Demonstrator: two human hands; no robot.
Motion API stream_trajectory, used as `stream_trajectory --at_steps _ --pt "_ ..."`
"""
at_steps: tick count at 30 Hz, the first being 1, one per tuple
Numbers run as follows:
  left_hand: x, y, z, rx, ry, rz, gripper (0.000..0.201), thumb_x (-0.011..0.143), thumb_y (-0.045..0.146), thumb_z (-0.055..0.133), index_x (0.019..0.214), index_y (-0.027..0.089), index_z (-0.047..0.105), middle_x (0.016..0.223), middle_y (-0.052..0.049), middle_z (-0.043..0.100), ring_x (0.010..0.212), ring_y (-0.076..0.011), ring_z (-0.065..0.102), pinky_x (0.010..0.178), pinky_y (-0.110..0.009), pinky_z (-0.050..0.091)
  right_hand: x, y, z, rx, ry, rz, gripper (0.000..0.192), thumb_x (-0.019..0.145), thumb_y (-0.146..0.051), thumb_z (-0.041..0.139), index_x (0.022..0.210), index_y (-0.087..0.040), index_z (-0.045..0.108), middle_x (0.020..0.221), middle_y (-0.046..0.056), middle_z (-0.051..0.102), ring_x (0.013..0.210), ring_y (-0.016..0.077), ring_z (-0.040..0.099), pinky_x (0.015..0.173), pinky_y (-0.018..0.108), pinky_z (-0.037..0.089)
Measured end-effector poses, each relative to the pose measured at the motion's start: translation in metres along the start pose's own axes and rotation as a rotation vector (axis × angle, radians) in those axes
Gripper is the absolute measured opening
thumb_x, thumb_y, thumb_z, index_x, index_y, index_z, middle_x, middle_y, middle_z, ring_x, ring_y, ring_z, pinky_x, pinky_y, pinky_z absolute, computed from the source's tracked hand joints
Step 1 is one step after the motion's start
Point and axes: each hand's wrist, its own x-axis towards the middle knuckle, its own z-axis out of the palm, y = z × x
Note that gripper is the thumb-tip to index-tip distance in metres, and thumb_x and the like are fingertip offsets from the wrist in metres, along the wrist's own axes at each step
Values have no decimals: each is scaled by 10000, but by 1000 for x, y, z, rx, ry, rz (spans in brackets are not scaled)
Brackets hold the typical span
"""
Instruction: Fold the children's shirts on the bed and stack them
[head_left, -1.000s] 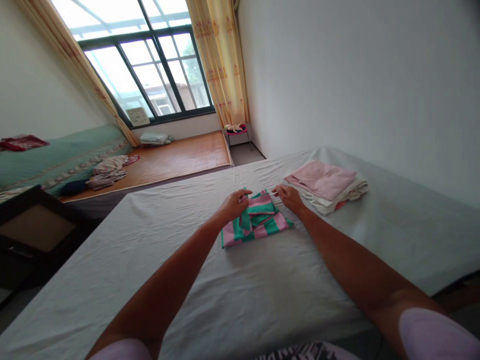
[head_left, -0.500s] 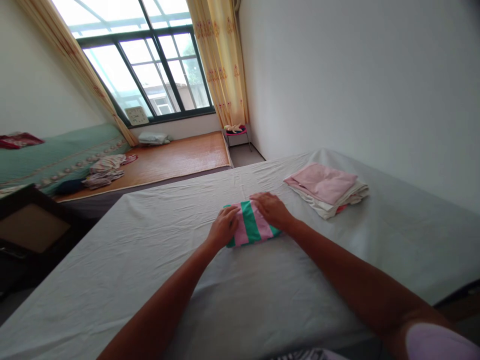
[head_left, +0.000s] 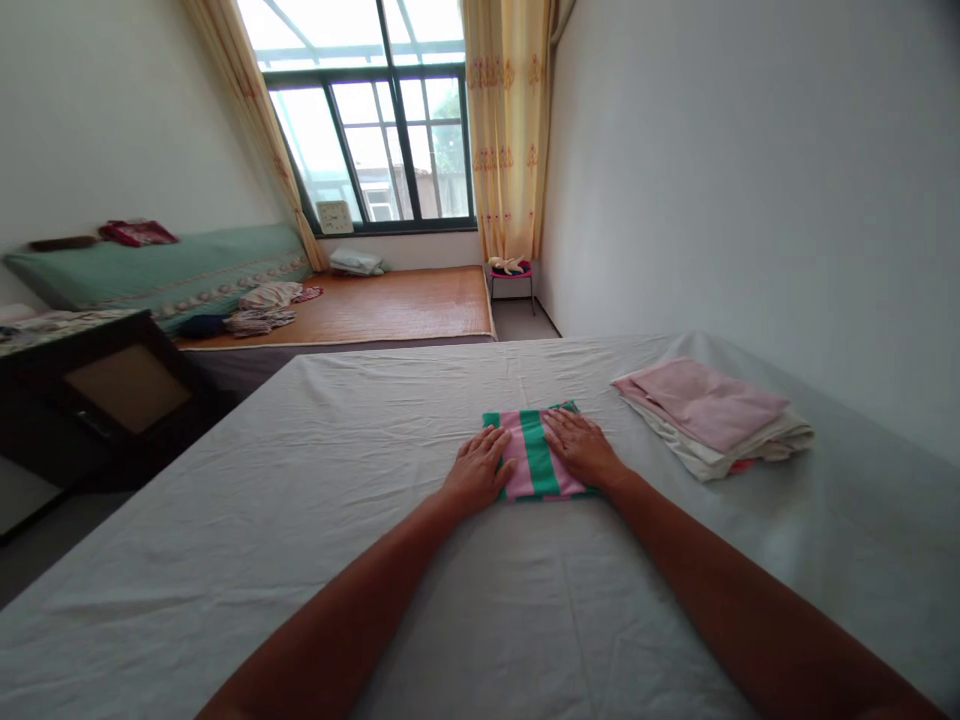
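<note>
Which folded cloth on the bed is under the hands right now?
The green-and-pink striped cloth, pressed flat under both hands. The plain pink folded stack lies untouched to its right.

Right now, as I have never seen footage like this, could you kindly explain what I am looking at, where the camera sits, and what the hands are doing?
The camera sits on a person's head and looks forward and down, so the two bare arms reaching out are that person's own. They lean over a bed with a pale sheet. The left hand and the right hand both lie flat, palms down, on a small folded cloth with pink and green stripes. Neither hand grips anything; they press on it. To the right lies a stack of folded laundry with a pink piece on top. Farther back are a window, yellow curtains and a woven mat.
</note>
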Motion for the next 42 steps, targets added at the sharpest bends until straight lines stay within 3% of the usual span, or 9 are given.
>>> stream_trajectory --at_steps 9,14,20,29,33,36,39,42 --pt "-1 3 4 149 10 -64 618 962 558 243 1463 207 336 1516 -75 375 1419 -233 269 1143 -431 244 1 6 12 -30 -5 -34 538 991 -442 243 1399 -187 483 1430 49 497 1365 221 378 1139 409 271" --pt "-2 6 7 185 -8 -42 651 957 586 202 1473 206 316 1531 -76 345 1423 -248 253 1142 -438 228 1 9 16 -33 -1 -40 518 985 -423 262 1382 -193 504 1423 49 505 1361 218 386 1139 411 281" --pt "-13 2 3 170 -127 23 689 951 607 173 1513 210 208 1580 -79 227 1449 -245 179 1153 -448 172 0 13 18 -49 20 -86 524 985 -400 251 1355 -161 535 1397 66 532 1346 218 406 1140 406 297" --pt "-29 -4 -9 96 -97 102 728 921 664 213 1505 230 235 1566 -86 265 1436 -261 217 1144 -440 196 0 14 21 -109 -6 -119 518 986 -372 219 1358 -195 533 1402 39 530 1340 209 412 1141 397 298" --pt "-28 -4 -8 78 -86 84 798 892 701 254 1504 188 228 1558 -117 273 1439 -272 207 1144 -450 198 3 3 5 -186 -111 -89 517 979 -365 230 1406 -200 470 1461 49 459 1353 231 394 1123 462 296" --pt "-28 -4 -6 75 -72 51 839 876 716 277 1500 156 225 1556 -141 267 1440 -286 198 1142 -472 198 13 -17 -11 -235 -184 -52 480 956 -349 308 1368 -216 514 1421 67 506 1321 281 431 1094 554 286" --pt "-28 -3 -5 80 -65 44 848 873 714 284 1491 135 245 1552 -154 271 1436 -299 208 1141 -486 201 21 -42 -14 -176 -155 -171 471 960 -293 287 1351 -202 533 1401 78 527 1330 233 426 1121 465 279" --pt "-29 -4 -5 88 -72 33 836 881 698 287 1491 128 249 1553 -155 270 1436 -298 211 1145 -483 194 20 -52 -1 -68 -161 -256 521 988 -353 208 1408 -182 466 1455 68 466 1355 174 397 1128 357 292"
